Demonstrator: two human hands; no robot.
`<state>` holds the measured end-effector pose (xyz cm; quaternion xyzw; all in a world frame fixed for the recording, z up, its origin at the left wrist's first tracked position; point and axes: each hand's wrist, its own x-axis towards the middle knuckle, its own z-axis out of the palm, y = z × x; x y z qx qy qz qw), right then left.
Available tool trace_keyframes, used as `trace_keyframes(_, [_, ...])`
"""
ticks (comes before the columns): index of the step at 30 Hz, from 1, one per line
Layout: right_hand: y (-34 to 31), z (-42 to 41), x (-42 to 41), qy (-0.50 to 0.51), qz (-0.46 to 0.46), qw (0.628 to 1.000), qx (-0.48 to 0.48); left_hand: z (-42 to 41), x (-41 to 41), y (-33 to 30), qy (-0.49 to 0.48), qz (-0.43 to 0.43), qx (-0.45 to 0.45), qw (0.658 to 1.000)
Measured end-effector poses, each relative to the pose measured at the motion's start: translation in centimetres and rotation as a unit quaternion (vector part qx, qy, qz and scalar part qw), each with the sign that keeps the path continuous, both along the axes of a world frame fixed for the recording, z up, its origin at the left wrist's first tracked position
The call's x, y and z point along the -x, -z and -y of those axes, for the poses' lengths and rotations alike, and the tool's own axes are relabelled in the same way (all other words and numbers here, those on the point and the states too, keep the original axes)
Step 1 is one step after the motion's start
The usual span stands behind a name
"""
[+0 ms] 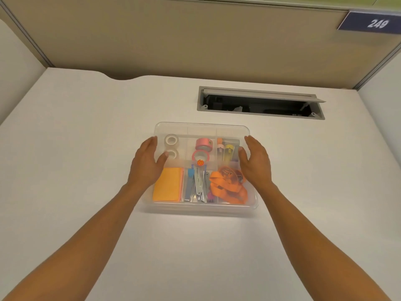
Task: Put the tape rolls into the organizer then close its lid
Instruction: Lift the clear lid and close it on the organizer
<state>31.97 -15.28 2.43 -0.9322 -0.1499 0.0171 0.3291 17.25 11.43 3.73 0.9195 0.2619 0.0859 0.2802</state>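
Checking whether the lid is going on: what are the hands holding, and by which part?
Both hands hold the clear lid by its side edges, left hand on the left edge, right hand on the right, over the organizer.

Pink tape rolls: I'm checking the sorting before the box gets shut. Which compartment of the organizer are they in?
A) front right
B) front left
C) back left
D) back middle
D: both pink tape rolls sit in the back middle compartment of the organizer, between the white tape rolls and the markers.
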Motion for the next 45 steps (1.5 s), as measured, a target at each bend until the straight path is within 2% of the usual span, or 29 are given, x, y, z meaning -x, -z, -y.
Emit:
trace_keyframes(3, [0.5, -1.0, -1.9, -0.036, 0.006, 0.997, 0.061, -1.0, -2.5, 0.1, 0.031, -0.036, -0.027, 0.998])
trace_keyframes(8, [1.7, -1.6, -2.7, -0.044, 0.024, 0.993, 0.104, -1.5, -4.8, 0.7, 0.06, -0.061, -0.074, 0.994])
trace_keyframes(19, [2.0, -1.6, -2.6, -0.021, 0.012, 0.995, 0.094, -2.1, -5.7, 1.3, 0.04, -0.027, -0.11, 0.993])
trace_keyframes(24, [1.6, -1.4, -2.5, -0.016, -0.006, 0.998, 0.06, -2.1, -5.2, 1.3, 0.044, -0.036, -0.041, 0.998])
trace_keyframes(28, [0.5, -0.9, -1.9, -0.004, 0.018, 0.999, 0.045, -1.3, -2.8, 0.7, 0.035, -0.017, -0.003, 0.999])
trace_keyframes(34, [0.2, 1.9, 3.6, 0.015, -0.006, 1.0, 0.02, 2.1, 3.4, 1.1, -0.02, -0.025, 0.017, 0.999])
trace_keyframes(36, [0.4, 2.8, 5.9, 0.046, -0.016, 0.999, 0.007, 3.4, 5.4, 1.3, -0.051, -0.002, 0.024, 0.998])
trace_keyframes(38, [0.6, 3.3, 7.5, 0.105, -0.041, 0.994, -0.018, 4.3, 6.9, 1.5, -0.12, 0.045, 0.027, 0.991])
trace_keyframes(40, [0.7, 3.7, 8.6, 0.158, -0.077, 0.983, -0.053, 4.5, 8.0, 1.8, -0.225, 0.077, 0.089, 0.967])
trace_keyframes(42, [0.8, 4.1, 9.1, 0.186, -0.119, 0.971, -0.092, 4.2, 8.4, 2.1, -0.293, 0.089, 0.216, 0.927])
trace_keyframes(45, [0.9, 4.7, 9.6, 0.192, -0.137, 0.963, -0.131, 3.6, 9.2, 2.5, -0.276, 0.114, 0.348, 0.889])
